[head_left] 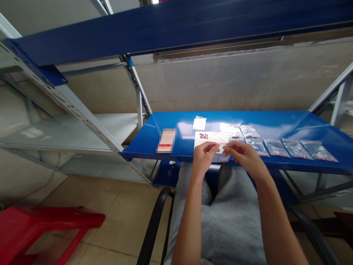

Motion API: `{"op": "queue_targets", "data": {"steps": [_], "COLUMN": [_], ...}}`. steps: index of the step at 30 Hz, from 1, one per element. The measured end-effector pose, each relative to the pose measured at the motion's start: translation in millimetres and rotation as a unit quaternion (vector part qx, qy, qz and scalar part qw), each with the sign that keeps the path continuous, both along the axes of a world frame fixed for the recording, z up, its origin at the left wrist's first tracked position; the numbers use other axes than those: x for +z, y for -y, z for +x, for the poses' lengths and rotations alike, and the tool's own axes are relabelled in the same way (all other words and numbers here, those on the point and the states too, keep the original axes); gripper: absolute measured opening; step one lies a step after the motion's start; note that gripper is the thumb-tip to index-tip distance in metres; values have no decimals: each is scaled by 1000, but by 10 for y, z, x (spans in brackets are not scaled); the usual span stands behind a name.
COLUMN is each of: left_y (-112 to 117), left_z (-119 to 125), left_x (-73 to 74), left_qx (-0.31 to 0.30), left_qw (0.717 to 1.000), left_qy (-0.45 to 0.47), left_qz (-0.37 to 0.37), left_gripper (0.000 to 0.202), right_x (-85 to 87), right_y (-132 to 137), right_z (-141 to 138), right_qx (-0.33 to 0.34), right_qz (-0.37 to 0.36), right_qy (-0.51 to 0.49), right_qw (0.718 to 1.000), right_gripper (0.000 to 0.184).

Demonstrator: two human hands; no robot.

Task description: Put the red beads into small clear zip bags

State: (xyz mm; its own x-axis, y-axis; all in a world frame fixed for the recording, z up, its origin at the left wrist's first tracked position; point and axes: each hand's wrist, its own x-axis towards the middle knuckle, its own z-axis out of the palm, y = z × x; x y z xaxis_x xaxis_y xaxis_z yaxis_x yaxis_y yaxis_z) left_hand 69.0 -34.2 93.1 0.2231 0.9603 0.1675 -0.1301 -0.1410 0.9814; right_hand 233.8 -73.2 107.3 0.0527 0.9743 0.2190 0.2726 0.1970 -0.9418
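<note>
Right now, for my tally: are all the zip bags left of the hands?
No, several zip bags lie on the blue shelf, right of the right hand.

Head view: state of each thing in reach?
Left hand, pinching packet
Right hand, pinching same packet
Zip bags, flat in a row, red bits inside
White sheet, flat, red bits on it
Lone bag, flat on blue shelf

Nothing here can be read. The card [166, 140] lying on the blue steel shelf [176, 125] is pixelated, with only a red band showing. The white slip [220, 148] between the left hand [202, 158] and right hand [246, 158] and the zip bags [275, 148] show no legible print.
</note>
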Motion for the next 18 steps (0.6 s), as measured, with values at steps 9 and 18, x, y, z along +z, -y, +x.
{"op": "queue_targets", "data": {"steps": [9, 18], "left_y": [2, -63], "left_z": [74, 342], "left_x": [-27, 28], "left_qx": [-33, -28], "left_qw": [999, 999], "left_qy": [8, 7], "left_qz": [-29, -32], "left_gripper": [17, 15], "right_x": [-36, -26], "right_y": [20, 33], "right_z": [128, 502], "right_qx": [-80, -46], "right_qz": [-18, -45], "right_qy": [-33, 31], "right_qw": [996, 997], "right_gripper": [37, 37]}}
